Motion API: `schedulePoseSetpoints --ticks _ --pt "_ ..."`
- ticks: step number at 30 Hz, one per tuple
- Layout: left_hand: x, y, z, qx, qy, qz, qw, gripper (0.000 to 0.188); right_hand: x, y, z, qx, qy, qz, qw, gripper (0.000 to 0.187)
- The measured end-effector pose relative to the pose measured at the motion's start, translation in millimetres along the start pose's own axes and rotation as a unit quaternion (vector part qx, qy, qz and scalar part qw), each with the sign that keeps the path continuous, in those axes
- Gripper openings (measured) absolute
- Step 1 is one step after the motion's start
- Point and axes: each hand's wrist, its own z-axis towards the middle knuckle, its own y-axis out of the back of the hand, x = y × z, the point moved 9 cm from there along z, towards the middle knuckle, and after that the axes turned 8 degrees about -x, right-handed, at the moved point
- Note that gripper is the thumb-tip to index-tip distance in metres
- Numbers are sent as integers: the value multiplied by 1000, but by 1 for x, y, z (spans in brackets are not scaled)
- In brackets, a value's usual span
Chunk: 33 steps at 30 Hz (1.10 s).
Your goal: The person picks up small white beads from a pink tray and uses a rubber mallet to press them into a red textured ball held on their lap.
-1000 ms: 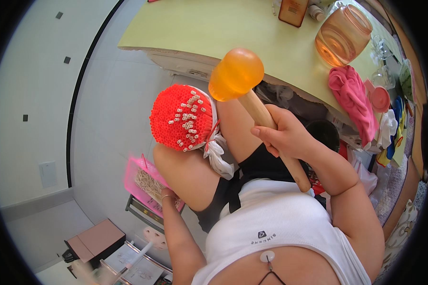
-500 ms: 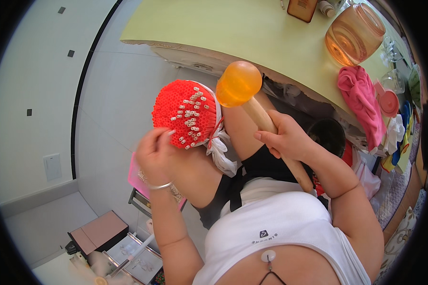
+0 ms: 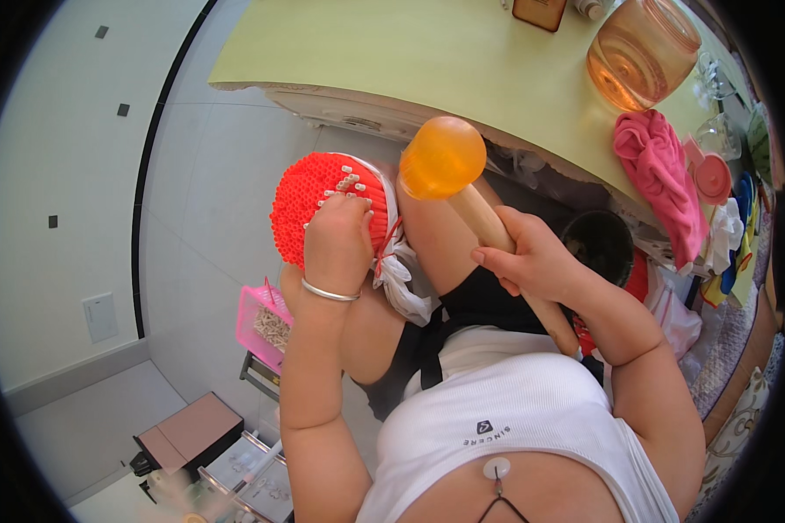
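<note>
A round bundle of red tubes (image 3: 310, 202), wrapped in white cloth, rests on my left knee; several of its tube ends hold small white pieces. My left hand (image 3: 338, 242), with a silver bangle at the wrist, lies on top of the bundle, its fingertips pressed on the white pieces. Whether it pinches one is hidden. My right hand (image 3: 532, 260) grips the wooden handle of a mallet (image 3: 488, 222) with an orange rubber head (image 3: 442, 158), held tilted just right of the bundle.
A yellow-green table (image 3: 392, 48) stands ahead, with an amber glass jar (image 3: 641, 52) and a pink cloth (image 3: 663, 174) on it. A pink basket of small white pieces (image 3: 266, 322) sits at my lower left. Boxes and trays (image 3: 209, 444) lie on the floor.
My left hand rose from the pink basket to the top of the red bundle. The mallet in my right hand stayed about where it was.
</note>
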Motion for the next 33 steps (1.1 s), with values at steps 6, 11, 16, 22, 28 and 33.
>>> schedulePoseSetpoints --ticks 6,11,16,22,28,33 --pt "3 -4 -4 1 8 49 999 8 4 -9 -3 17 13 6 1000 21" --pt "1 -5 -5 18 27 72 997 7 2 -10 -5 20 11 -2 1000 21" --pt "-11 -15 -1 64 -18 106 992 3 2 -16 -4 28 12 -5 1000 20" --pt "4 -11 -3 64 -19 116 991 12 16 -33 -9 48 24 -50 997 21" --pt "67 98 -58 -210 232 -78 947 23 57 -39 -23 32 116 -112 986 24" --pt "217 130 -197 -287 391 43 873 17 53 -63 -5 21 109 -253 961 28"
